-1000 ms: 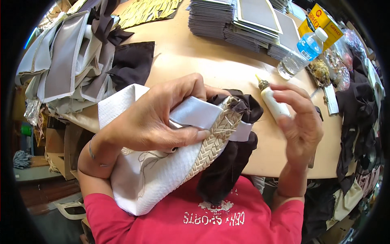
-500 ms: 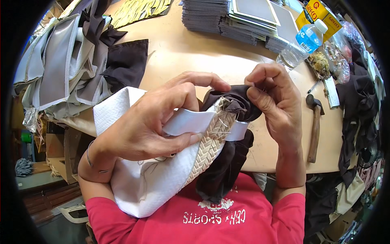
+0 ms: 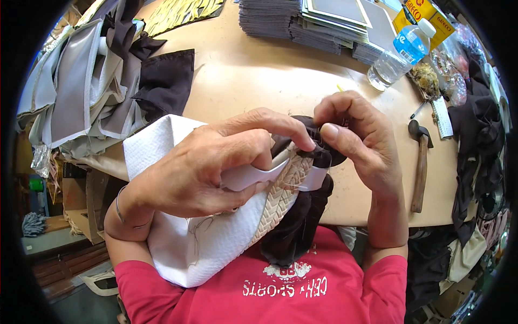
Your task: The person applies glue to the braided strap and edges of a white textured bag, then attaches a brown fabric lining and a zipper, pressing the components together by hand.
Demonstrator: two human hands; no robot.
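My left hand [image 3: 208, 162] is closed on a white textured fabric piece [image 3: 178, 254] that looks like part of a bag. Its thumb presses beside a braided straw-coloured band [image 3: 278, 202], and its index fingertip touches dark gathered cloth at the band's upper end. A smooth white strip [image 3: 314, 178] crosses behind the band. Dark brown cloth [image 3: 294, 227] hangs below it, against my red shirt. My right hand [image 3: 364, 143] pinches thumb and fingers together right at the gathered cloth; what they hold is too small to make out. Loose threads lie on the white fabric.
Grey and white bag pieces [image 3: 73, 81] and dark cloth [image 3: 167, 81] lie on the table's left. Stacked grey panels [image 3: 267, 19] stand at the back. A water bottle [image 3: 396, 59], a yellow box [image 3: 431, 21] and a wooden-handled hammer [image 3: 420, 173] are at the right.
My left index finger has shifted right and down onto the gathered cloth. My right hand has moved slightly left and down. A small yellow thing now shows behind the right hand.
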